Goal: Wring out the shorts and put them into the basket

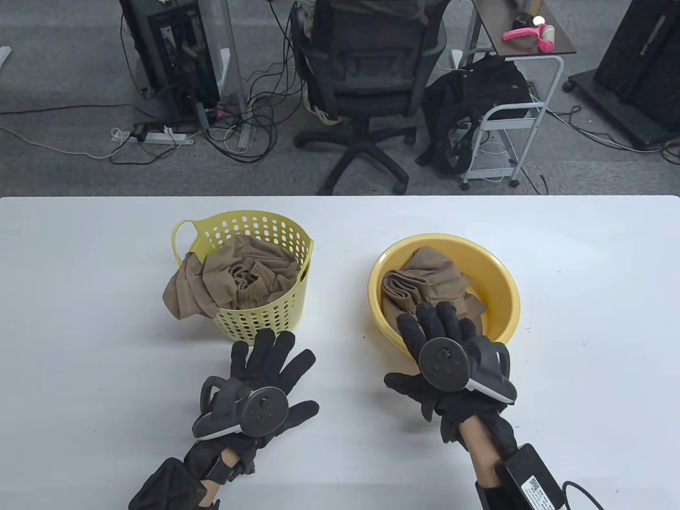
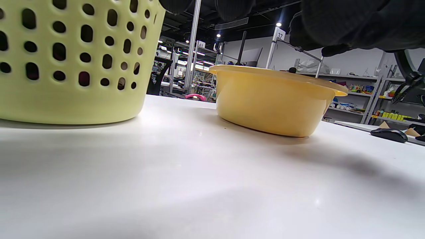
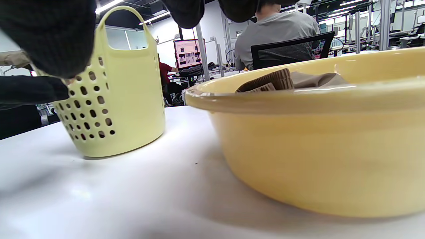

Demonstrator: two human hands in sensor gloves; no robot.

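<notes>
Table view, read from left to right: on a white worktop (image 1: 79, 319) a pale yellow perforated plastic basket with a loop handle (image 1: 265, 313) stands left of centre, already holding brown fabric that spills over its near-left rim. Just in front of it the left hand in a black sensor glove (image 1: 260, 382) lies flat on the worktop, fingers spread and straight, its grip released and holding nothing; its fingertips nearly reach the basket's base. To the right sits a round yellow plastic basin (image 1: 502, 287), and inside it lie the brown fabric shorts (image 1: 430, 289), loosely folded, with a ribbed waistband toward the basin's left side. The right hand in a black sensor glove (image 1: 443, 350) reaches over the basin's near rim, fingers extended toward the shorts with the tips at or on the cloth; whether they touch cannot be told, and no grasp is visible. The shorts lie directly ahead of the right hand, just beyond its fingertips, and the bundle seems to run from near-left to far-right. The right hand is clearly the nearer; the left is well apart, across the gap between basket and basin. The right wrist view shows the waistband peeking above the basin rim.
</notes>
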